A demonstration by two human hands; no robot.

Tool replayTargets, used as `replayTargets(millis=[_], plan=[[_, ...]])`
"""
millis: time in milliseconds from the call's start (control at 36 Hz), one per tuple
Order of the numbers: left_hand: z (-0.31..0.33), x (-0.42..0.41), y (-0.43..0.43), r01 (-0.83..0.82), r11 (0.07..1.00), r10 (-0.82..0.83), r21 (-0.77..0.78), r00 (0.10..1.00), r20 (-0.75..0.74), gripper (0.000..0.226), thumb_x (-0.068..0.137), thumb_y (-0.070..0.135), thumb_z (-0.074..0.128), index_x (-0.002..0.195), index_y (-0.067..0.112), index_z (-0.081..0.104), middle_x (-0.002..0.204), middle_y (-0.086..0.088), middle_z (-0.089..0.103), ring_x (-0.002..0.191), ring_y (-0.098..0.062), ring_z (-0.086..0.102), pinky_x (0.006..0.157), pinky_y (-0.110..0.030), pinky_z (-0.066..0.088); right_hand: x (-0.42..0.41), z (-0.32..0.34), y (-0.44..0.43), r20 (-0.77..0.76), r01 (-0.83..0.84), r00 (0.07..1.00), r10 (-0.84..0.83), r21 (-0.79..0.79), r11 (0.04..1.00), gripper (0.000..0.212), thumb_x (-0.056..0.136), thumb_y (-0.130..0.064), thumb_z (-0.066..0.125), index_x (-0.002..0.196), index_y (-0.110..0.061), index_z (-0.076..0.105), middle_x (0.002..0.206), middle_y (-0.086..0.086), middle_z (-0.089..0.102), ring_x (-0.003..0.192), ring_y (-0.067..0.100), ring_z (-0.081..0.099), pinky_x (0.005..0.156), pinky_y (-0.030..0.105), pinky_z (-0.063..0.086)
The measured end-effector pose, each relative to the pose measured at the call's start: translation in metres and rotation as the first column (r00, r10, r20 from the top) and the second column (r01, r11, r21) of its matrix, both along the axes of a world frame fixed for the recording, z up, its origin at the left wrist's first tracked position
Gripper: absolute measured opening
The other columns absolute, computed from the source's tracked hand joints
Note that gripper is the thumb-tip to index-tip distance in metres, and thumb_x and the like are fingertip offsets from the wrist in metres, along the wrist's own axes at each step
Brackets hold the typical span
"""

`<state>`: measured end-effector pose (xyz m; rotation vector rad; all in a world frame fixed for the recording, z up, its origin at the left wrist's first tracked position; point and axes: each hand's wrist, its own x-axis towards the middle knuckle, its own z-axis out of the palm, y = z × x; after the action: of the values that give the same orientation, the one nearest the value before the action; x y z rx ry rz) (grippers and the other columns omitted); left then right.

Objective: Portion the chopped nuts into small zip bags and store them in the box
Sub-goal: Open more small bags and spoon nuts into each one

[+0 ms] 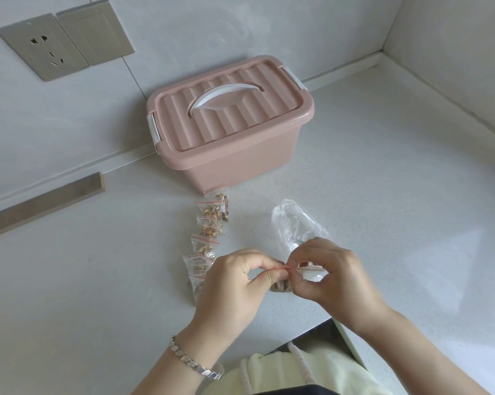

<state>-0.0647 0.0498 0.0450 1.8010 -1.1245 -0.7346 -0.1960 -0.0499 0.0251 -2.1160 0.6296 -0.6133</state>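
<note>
Both hands are on one small clear zip bag with a red seal line (311, 269), held just above the near edge of the white speckled bench (383, 195).

Your left hand (240, 283): grip closed, thumb and forefinger pinching the left end of the seal. Your right hand (333, 276): grip closed too, thumb and forefinger pinching the seal right beside the left fingers, other fingers loosely curled. Brown chopped nuts (280, 287) show at the bottom of the bag, below your fingers (mostly hidden by the hands, so fill level is unclear). Can't tell whether the seal is shut along its whole length.

A row of filled small zip bags (209, 232) lies overlapped on the bench, running from beside your left hand up to the front of the pink ribbed plastic storage box (240, 161). The box's lid is on, the white carry handle (226, 96) lies flat, and the box stands at the back wall.

A crumpled large clear plastic bag (294, 220) lies just behind your right hand, with what looks like a metal spoon (296, 244) in it. There's a silver link bracelet (196, 363) on your left wrist.
</note>
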Motion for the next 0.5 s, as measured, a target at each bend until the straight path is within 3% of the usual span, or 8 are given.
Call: replayTargets(millis=[111, 222, 306, 500], plan=[[-0.002, -0.001, 0.002, -0.009, 0.999, 0.009, -0.052, 1.0, 0.004, 0.017, 0.073, 0.04, 0.062, 0.08, 0.026, 0.069, 0.076, 0.017, 0.07, 0.076, -0.003, 0.066, 0.071, -0.026, 0.052, -0.001, 0.0, -0.004, -0.013, -0.011, 1.0, 0.011, 0.011, 1.0, 0.009, 0.07, -0.031, 0.058, 0.075, -0.029, 0.064, 0.069, -0.031, 0.052, 0.071, -0.003, 0.054, 0.066, 0.011, 0.042], [-0.001, 0.003, 0.005, -0.061, 0.994, 0.059, -0.086, 0.998, -0.024, 0.009, 0.072, 0.032, 0.068, 0.071, 0.024, 0.071, 0.08, 0.017, 0.071, 0.079, 0.002, 0.065, 0.066, -0.009, 0.045, -0.006, 0.001, -0.009, -0.03, -0.001, 1.0, 0.002, 0.02, 1.0, 0.014, 0.069, -0.033, 0.058, 0.082, -0.032, 0.062, 0.071, -0.019, 0.059, 0.072, 0.005, 0.057, 0.066, 0.021, 0.046], [-0.002, 0.008, 0.009, -0.116, 0.99, 0.11, -0.076, 0.991, -0.073, 0.004, 0.07, 0.025, 0.069, 0.068, 0.023, 0.072, 0.079, 0.017, 0.071, 0.076, 0.003, 0.065, 0.058, -0.008, 0.046, -0.011, 0.001, -0.013, -0.035, 0.004, 0.999, -0.004, 0.014, 1.0, 0.014, 0.069, -0.033, 0.059, 0.083, -0.034, 0.062, 0.08, -0.016, 0.06, 0.071, 0.005, 0.056, 0.066, 0.021, 0.046], [-0.004, 0.012, 0.021, -0.187, 0.982, 0.179, -0.017, 0.96, -0.214, 0.005, 0.067, 0.02, 0.072, 0.069, 0.024, 0.074, 0.074, 0.01, 0.073, 0.073, -0.004, 0.068, 0.065, -0.011, 0.048, -0.012, -0.009, -0.009, -0.054, 0.037, 0.998, -0.033, 0.078, 0.996, 0.011, 0.069, -0.04, 0.066, 0.08, -0.036, 0.066, 0.081, -0.012, 0.063, 0.073, 0.003, 0.058, 0.068, 0.008, 0.041]])
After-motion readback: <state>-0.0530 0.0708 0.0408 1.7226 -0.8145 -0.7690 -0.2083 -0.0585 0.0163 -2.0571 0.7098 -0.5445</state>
